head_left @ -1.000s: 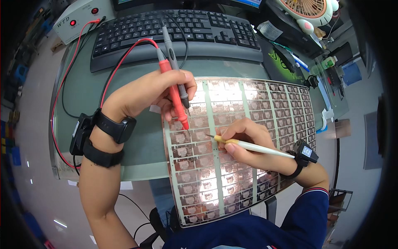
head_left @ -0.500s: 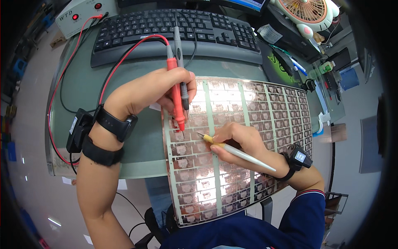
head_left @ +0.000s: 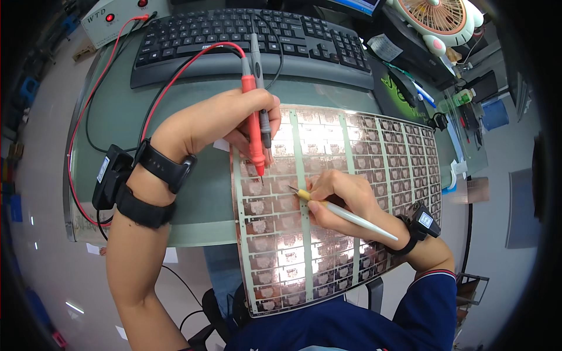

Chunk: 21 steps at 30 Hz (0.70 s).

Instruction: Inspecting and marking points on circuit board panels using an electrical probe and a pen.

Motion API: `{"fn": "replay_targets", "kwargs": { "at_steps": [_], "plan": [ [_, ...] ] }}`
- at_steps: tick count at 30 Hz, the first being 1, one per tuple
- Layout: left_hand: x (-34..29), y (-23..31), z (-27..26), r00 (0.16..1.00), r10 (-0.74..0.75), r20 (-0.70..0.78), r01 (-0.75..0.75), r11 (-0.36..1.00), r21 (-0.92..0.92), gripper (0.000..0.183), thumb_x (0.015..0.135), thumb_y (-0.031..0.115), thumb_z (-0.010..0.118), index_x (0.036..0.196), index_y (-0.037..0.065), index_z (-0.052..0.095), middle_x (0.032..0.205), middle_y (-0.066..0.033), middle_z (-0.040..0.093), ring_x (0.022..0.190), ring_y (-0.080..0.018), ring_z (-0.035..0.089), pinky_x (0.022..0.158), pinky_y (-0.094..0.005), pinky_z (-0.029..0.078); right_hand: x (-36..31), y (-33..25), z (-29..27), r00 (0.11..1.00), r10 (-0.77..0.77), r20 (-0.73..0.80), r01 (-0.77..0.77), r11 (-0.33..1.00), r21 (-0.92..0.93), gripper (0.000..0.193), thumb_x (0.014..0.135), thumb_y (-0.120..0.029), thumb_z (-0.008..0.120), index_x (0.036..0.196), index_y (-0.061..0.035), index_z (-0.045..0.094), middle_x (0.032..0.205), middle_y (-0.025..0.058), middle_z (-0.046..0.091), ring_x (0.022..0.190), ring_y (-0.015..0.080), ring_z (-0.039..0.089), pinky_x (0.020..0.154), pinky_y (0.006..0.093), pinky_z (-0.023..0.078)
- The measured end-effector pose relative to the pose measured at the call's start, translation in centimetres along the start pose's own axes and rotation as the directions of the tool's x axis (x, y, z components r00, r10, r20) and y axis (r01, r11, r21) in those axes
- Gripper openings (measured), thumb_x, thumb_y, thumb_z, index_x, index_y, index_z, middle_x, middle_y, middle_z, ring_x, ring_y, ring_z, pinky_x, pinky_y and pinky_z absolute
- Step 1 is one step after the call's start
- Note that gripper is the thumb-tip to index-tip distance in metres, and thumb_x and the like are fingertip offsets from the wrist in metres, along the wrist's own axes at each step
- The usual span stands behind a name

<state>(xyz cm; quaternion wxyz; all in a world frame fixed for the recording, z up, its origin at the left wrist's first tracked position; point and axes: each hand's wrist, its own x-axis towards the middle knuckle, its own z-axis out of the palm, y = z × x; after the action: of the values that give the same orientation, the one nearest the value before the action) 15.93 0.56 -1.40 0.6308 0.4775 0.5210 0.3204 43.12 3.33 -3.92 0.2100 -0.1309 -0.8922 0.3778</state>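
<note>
A large copper-coloured circuit board panel (head_left: 297, 219), printed with rows of small repeated patterns, lies partly over the table's near edge and toward my lap. My left hand (head_left: 237, 114) is closed around two test probes held side by side: a red test probe (head_left: 254, 126) and a dark grey test probe (head_left: 256, 58). The red one's thin metal tip points down at the panel's left columns; I cannot tell whether it touches. Pinched in my right hand (head_left: 345, 196) is a craft knife (head_left: 366, 222) with a white handle and yellow grip. Its pointed tip is at the panel, right of the probe tip.
Red and black leads run from the probes toward a white box (head_left: 120, 26) with red lights at the back left. A black keyboard (head_left: 234, 52) spans the table's far side. At the back right are a fan (head_left: 436, 20), a mouse (head_left: 401, 85) and pens.
The probes in my left hand have risen slightly, away from me. My right hand and the knife have shifted a little to the right. Both hands keep their grips.
</note>
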Motion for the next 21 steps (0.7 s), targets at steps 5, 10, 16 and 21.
{"fn": "replay_targets", "kwargs": {
  "at_steps": [5,10,16,21],
  "plan": [
    [0.0,0.4,0.4,1.000,0.016,0.007,-0.016,1.000,-0.003,0.041,0.096,0.036,0.037,0.083,0.003,0.059,0.079,-0.0120,0.068,0.076,-0.0219,0.072,0.066,-0.0283,0.055,-0.1,-1.0,0.2,0.978,0.210,-0.006,-0.206,0.965,0.165,0.015,0.085,-0.011,0.072,0.089,-0.0040,0.059,0.081,0.0101,0.067,0.067,0.0229,0.066,0.058,0.0315,0.051],
    [0.0,0.4,0.1,1.000,-0.007,0.002,0.007,1.000,-0.012,0.040,0.095,0.035,0.037,0.083,0.003,0.058,0.079,-0.0121,0.069,0.076,-0.0225,0.072,0.067,-0.0283,0.055,0.1,0.0,-0.2,0.999,0.018,0.041,-0.018,1.000,-0.010,0.015,0.085,-0.011,0.071,0.088,-0.0047,0.058,0.080,0.0093,0.068,0.066,0.0225,0.067,0.058,0.0309,0.051],
    [0.1,0.3,-0.3,1.000,0.002,0.012,-0.002,1.000,-0.028,0.038,0.095,0.033,0.039,0.085,0.003,0.059,0.080,-0.0099,0.067,0.077,-0.0224,0.071,0.069,-0.0294,0.056,0.6,0.0,0.1,1.000,-0.019,0.011,0.019,1.000,-0.025,0.014,0.084,-0.011,0.070,0.086,-0.0052,0.057,0.076,0.0076,0.065,0.064,0.0184,0.065,0.058,0.0303,0.050],
    [0.1,0.0,-0.2,0.999,0.033,0.026,-0.032,0.998,-0.052,0.039,0.096,0.033,0.038,0.085,0.002,0.059,0.082,-0.0086,0.065,0.077,-0.0221,0.071,0.068,-0.0294,0.057,0.2,-0.4,0.5,0.981,0.194,0.008,-0.194,0.977,0.091,0.015,0.085,-0.011,0.070,0.087,-0.0044,0.057,0.076,0.0087,0.065,0.065,0.0180,0.065,0.057,0.0296,0.050]
  ]
}}
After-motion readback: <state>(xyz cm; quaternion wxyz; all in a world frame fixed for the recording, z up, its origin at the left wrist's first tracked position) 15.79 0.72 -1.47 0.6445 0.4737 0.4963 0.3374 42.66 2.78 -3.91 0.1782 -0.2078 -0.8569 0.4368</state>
